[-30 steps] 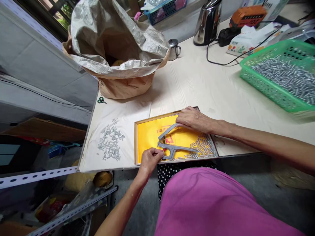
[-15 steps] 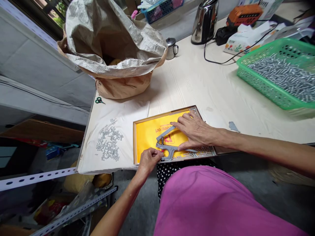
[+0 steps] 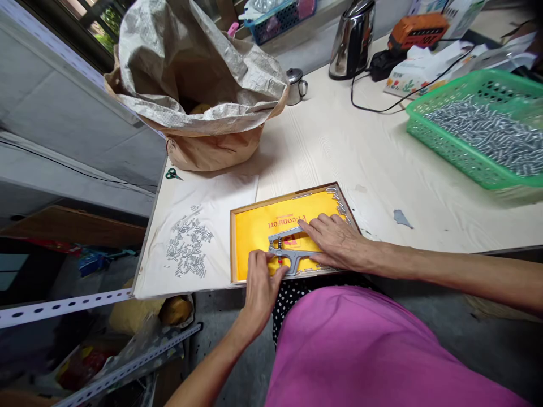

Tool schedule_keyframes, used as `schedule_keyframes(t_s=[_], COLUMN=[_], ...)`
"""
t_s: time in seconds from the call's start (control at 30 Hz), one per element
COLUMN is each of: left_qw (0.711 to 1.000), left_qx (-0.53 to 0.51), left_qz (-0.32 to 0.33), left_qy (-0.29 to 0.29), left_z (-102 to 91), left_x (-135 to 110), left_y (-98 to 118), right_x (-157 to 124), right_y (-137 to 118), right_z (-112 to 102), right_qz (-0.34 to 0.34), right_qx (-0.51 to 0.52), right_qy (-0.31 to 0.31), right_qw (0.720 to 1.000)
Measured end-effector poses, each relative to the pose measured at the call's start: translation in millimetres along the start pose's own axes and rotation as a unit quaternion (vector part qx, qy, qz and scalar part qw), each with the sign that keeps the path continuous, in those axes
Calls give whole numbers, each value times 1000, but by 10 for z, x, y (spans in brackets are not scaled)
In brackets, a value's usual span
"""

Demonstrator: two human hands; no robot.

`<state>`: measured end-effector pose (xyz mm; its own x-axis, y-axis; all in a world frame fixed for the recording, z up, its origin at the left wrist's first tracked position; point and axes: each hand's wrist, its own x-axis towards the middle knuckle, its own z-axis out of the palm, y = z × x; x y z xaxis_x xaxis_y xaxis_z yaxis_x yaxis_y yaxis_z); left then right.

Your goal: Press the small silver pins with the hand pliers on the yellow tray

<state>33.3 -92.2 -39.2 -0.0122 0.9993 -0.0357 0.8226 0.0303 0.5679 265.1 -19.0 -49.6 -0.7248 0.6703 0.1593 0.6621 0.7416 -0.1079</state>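
A grey plier-like hand press [image 3: 285,249] lies in a shallow wooden tray [image 3: 233,249] lined with yellow printed paper, at the table's near edge. My right hand [image 3: 337,241] is wrapped over its two handles, which are squeezed nearly together. My left hand [image 3: 261,277] pinches at the tool's jaw end, fingers together on a small part I cannot make out. Small silver metal pieces [image 3: 341,204] lie along the tray's right side.
A pile of small metal tubes [image 3: 189,249] lies on white cloth left of the tray. A green basket [image 3: 475,164] full of tubes stands at the right. A big open sack [image 3: 199,90], green scissors [image 3: 173,174], a kettle [image 3: 351,39] and a black cable [image 3: 382,107] sit farther back.
My right hand slid down from the upper handle and pressed the two handles nearly together. My left hand moved in closer to the jaws.
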Motion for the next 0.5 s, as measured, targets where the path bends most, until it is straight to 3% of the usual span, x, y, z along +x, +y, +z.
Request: schedule_keyframes(t_s=[0.03,0.1,0.2,0.3,0.5], left_qw=[998,984,967,963,969], left_qx=[33,86,117,125,143], left_qz=[57,154,227,237,200], left_qy=[24,20,-15,-26,-28], left_z=[19,51,72,68,103], left_x=[-11,29,204,364,427], left_y=[53,159,270,303,232], right_x=[3,28,89,119,100], right_y=[-14,-44,-85,-101,-81], right_z=[-14,-77,-189,-186,122], right_qz=[-8,-30,-54,-35,-62], right_qx=[2,3,-6,-40,-58], right_qy=[5,16,37,51,23], right_qw=[1000,999,998,997,996])
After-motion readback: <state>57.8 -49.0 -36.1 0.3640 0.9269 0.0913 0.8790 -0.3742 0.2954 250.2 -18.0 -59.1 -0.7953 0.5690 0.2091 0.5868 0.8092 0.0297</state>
